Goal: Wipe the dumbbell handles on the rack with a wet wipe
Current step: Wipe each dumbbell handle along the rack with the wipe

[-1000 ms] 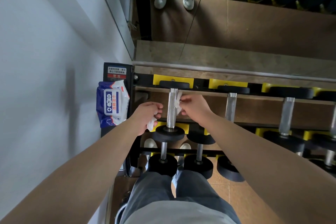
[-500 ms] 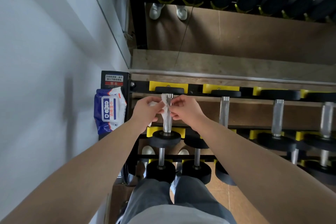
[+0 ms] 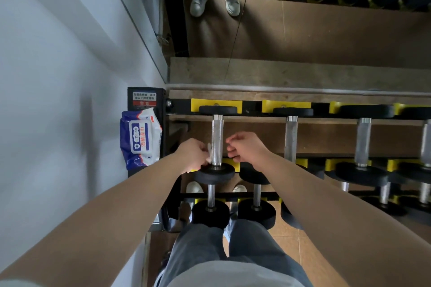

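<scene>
Two hands: left hand point(image 3: 192, 156), right hand point(image 3: 248, 149). One wet wipe point(image 3: 210, 153). One wipes pack point(image 3: 140, 138). Four top-row dumbbell handles point(image 3: 217, 140).

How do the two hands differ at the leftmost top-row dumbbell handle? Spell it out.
The left hand pinches a white wet wipe against the dumbbell handle; the right hand holds nothing. The left hand sits left of the handle, the right hand right of it, seemingly not touching. Both are by its near end.
</scene>
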`<control>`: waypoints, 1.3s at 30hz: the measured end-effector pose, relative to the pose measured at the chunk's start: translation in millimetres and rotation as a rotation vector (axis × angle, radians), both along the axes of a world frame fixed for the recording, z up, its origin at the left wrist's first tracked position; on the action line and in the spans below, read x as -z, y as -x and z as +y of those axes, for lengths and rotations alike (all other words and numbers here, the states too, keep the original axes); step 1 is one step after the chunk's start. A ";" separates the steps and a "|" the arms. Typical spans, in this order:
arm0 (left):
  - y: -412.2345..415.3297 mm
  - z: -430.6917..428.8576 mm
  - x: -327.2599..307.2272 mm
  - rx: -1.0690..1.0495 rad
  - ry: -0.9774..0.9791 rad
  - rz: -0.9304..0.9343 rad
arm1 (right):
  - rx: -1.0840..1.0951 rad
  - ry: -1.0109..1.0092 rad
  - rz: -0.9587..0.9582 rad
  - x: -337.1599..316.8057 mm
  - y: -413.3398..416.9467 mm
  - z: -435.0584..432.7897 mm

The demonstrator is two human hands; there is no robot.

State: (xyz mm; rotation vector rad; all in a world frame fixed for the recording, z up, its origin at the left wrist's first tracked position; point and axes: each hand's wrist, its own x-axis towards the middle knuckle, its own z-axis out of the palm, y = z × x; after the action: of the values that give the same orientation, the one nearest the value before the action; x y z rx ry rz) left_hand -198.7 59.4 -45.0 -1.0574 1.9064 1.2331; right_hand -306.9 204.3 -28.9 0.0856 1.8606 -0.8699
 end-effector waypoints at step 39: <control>1.4 -10.6 1.6 -0.197 -0.033 0.125 | -0.033 0.048 0.020 -10.4 6.6 1.9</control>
State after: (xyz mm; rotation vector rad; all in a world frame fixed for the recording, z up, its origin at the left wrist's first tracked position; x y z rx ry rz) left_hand -200.1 48.8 -46.6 -1.1984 1.9028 1.4661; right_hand -313.5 206.2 -18.5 0.0160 1.8541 -0.8944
